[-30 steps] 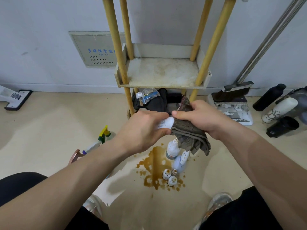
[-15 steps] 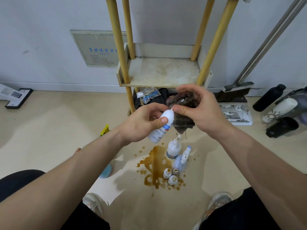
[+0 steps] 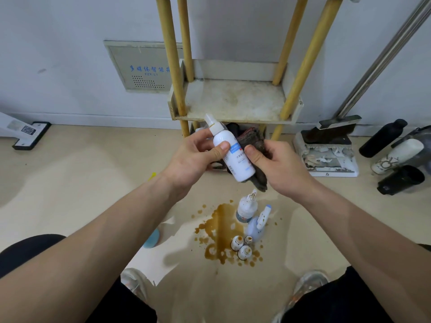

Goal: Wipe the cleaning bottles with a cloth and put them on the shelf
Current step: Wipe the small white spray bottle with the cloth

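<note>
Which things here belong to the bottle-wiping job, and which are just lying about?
Job:
- white spray bottle, held in the left hand
- cloth, held in the right hand
- spattered bottles on the floor
- shelf

Lying about:
- dustpan
- black flask
- white flask
- floor-cleaner head
- brown spill

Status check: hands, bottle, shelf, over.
Left hand grips bottle. Right hand holds cloth against it. Path to shelf open. Five other bottles on floor.
</note>
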A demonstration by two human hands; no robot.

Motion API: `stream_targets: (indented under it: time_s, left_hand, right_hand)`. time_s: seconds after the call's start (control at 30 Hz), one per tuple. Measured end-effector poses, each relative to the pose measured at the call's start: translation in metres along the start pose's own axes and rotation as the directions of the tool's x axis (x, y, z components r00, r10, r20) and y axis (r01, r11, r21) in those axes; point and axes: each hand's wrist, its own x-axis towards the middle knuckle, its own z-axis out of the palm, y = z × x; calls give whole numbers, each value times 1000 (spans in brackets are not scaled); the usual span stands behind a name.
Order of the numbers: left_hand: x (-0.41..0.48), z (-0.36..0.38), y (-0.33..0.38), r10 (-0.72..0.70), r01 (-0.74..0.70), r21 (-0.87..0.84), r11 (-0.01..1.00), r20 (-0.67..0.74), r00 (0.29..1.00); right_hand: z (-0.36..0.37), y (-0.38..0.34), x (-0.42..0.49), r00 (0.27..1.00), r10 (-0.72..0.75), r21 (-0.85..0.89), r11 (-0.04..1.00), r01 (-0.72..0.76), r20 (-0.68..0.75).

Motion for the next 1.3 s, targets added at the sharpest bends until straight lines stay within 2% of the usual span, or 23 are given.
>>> stream_targets:
  time_s: [0.13, 0.27, 0.4, 0.5, 0.6, 0.67, 0.73, 0.8, 0.9, 0.93, 1.03, 1.1, 1.2, 1.3]
  left_hand:
    - [2, -3, 7, -11, 7, -60, 998, -67, 998]
    - [4, -14, 18, -16, -13, -201, 980, -142, 990]
    - [2, -11, 16, -23, 0, -143, 990, -158, 987]
    - [0, -8, 11, 19, -25, -33, 999, -176, 984]
    - [-1, -8, 8, 78, -53, 145, 988, -172, 982]
    - [-1, -8, 6, 105, -54, 279, 959, -172, 980]
    - [-1, -7, 6, 143, -68, 447, 892, -137, 980]
    - [-3, -4, 5, 167, -113, 592, 798, -36, 985]
    - [-9, 7, -2, 151, -162, 721, 674, 81, 985]
    - [-11, 11, -5, 147, -171, 706, 687, 96, 984]
    - [-12, 17, -14, 115, -150, 554, 819, 98, 989]
    - [-11, 15, -13, 76, -123, 466, 876, 119, 990]
    - [-11, 11, -6, 27, -104, 401, 910, 193, 981]
    - [-11, 9, -4, 23, -118, 424, 898, 223, 975]
  right_hand:
    - [-2, 0, 0, 995, 93, 11, 996, -93, 43]
    - [-8, -1, 3, 984, 174, 150, 973, -176, 24]
    - [-3, -1, 2, 979, 204, 185, 962, -200, 0]
    - [-2, -1, 1, 978, 208, 200, 959, -200, -23]
    - [-4, -2, -1, 973, 224, 260, 944, -202, -60]
    - [-6, -5, -1, 976, 203, 236, 955, -180, -78]
    - [-7, -8, -1, 983, 169, 168, 974, -155, -72]
    - [-7, -11, -3, 991, 112, 82, 991, -106, -71]
    - [-2, -12, -5, 1000, 19, -32, 999, -19, -22]
    - [0, -12, -6, 1000, -3, -71, 997, 4, 3]
    - [0, -9, -4, 996, -71, -212, 974, 80, 52]
    - [-5, -8, -2, 993, -107, -223, 968, 117, 56]
    - [-10, -10, -2, 995, -95, -213, 973, 88, -23]
    - [-3, -14, -9, 986, -108, -273, 959, 71, -123]
